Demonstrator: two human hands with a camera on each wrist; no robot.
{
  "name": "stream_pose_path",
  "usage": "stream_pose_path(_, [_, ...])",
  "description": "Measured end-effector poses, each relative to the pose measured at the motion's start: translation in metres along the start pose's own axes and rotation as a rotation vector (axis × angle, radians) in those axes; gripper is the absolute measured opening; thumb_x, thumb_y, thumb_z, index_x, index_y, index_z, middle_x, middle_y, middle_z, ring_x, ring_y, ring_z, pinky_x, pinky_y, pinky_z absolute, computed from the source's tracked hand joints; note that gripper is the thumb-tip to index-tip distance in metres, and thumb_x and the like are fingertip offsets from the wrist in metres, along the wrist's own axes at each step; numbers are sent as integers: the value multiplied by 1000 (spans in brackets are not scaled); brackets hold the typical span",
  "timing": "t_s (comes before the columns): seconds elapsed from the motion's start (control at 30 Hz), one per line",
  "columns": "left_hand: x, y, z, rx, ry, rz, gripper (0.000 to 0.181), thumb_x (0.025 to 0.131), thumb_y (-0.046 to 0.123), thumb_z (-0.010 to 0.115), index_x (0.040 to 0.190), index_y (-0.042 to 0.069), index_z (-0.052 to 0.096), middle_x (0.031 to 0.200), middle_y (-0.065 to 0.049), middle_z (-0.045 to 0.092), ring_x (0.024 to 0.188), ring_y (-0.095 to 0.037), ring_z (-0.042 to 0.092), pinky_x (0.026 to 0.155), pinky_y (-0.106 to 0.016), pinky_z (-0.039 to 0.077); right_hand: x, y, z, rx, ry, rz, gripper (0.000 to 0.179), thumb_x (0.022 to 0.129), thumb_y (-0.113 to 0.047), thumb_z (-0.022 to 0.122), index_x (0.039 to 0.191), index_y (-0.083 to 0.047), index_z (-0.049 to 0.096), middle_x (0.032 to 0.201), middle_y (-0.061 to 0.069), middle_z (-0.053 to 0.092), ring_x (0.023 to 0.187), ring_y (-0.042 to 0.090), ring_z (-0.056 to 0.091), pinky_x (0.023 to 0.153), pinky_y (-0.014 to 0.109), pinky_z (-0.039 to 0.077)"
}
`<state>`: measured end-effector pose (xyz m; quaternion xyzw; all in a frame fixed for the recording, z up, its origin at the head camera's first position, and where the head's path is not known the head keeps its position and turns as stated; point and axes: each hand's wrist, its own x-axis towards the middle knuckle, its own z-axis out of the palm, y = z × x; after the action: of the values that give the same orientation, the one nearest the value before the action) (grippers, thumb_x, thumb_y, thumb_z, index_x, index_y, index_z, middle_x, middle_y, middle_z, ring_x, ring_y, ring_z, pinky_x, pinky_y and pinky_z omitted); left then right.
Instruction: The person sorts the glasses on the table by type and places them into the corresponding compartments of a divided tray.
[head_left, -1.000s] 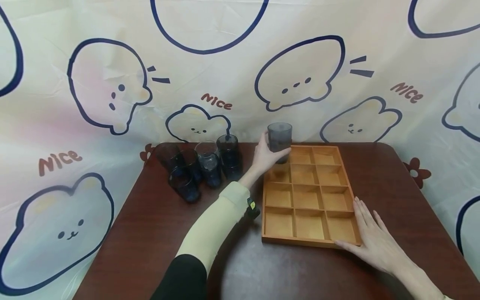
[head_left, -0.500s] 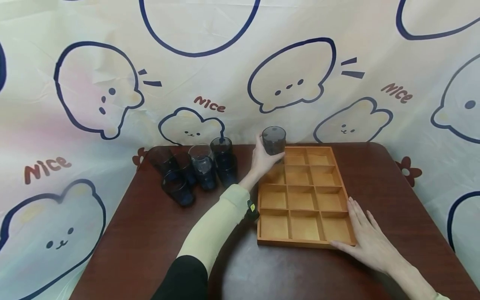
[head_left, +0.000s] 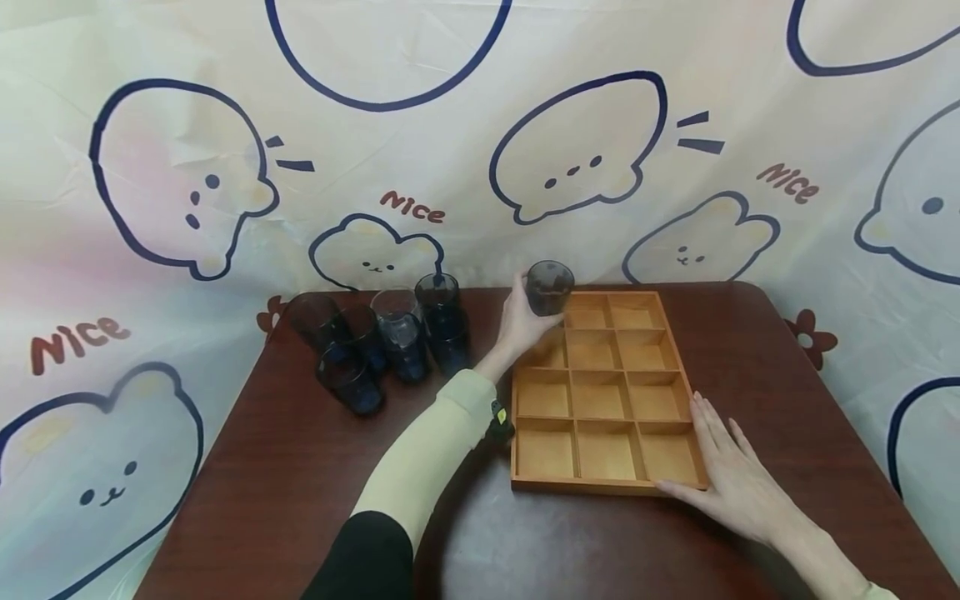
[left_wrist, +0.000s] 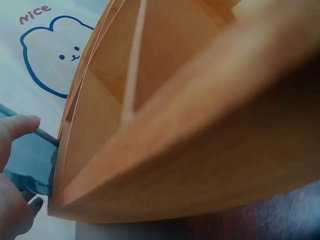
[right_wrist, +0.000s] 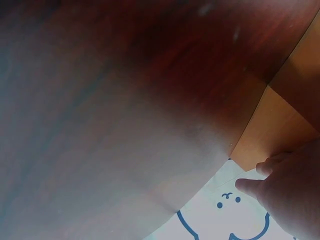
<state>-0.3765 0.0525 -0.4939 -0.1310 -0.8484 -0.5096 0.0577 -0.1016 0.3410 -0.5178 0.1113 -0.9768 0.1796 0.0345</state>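
Here, glass (head_left: 550, 292) in left hand (head_left: 521, 325), tray (head_left: 585, 485) touching right hand (head_left: 737, 485).

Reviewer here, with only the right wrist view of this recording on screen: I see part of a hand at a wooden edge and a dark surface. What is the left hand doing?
Observer: In the head view, the left hand holds a smoky drinking glass near the far left corner of the wooden tray.

Operator: And where on that tray is the right hand?

Observer: At its near right corner, fingers along the side and thumb by the front edge.

Operator: Are there more glasses around?

Observer: Yes, a cluster of glasses sits on the table to the tray's left, overlapping too much for a sure count.
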Motion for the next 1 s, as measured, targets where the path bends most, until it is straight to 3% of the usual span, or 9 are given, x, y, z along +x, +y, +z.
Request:
stream_pose_path(0.13, [-3,10,-10,48,0,-11,100,85,20,95,164,7,34,162,-18,55,154,-35,53,129,-48,44,1,0,0,-6,6,-1,129,95,-61,79,176,-2,-2,184,25,9,174,36,8,141,43,-11])
stream_pose_path(0.33, [-3,5,-13,108,2,-4,99,84,21,94,163,2,38,161,-20,54,153,-38,49,132,-52,37,0,1,0,-11,13,-6,129,95,-61,80,176,-3,-2,185,25,9,174,35,8,141,43,-11])
stream_pose_path(0.67, [-4,0,-11,132,-3,-13,92,83,16,96,160,4,46,158,-17,60,148,-36,53,129,-51,40,0,2,2,-13,24,-20,129,94,-61,81,176,-2,0,184,25,11,174,35,9,141,42,-9])
stream_pose_path(0.87, [-2,-2,-7,127,-31,-30,95,86,16,94,163,4,40,162,-16,55,153,-34,49,133,-50,34,1,2,-1,-7,3,-1,129,94,-62,79,176,-3,-2,185,25,9,175,34,7,141,45,-10])
stream_pose_path(1.0, [-5,3,-12,98,-69,-63,99,89,21,93,167,4,34,167,-18,50,157,-37,45,133,-54,36,1,2,-2,-14,1,-1,130,94,-63,79,176,-2,-1,184,25,9,174,36,8,141,45,-11])
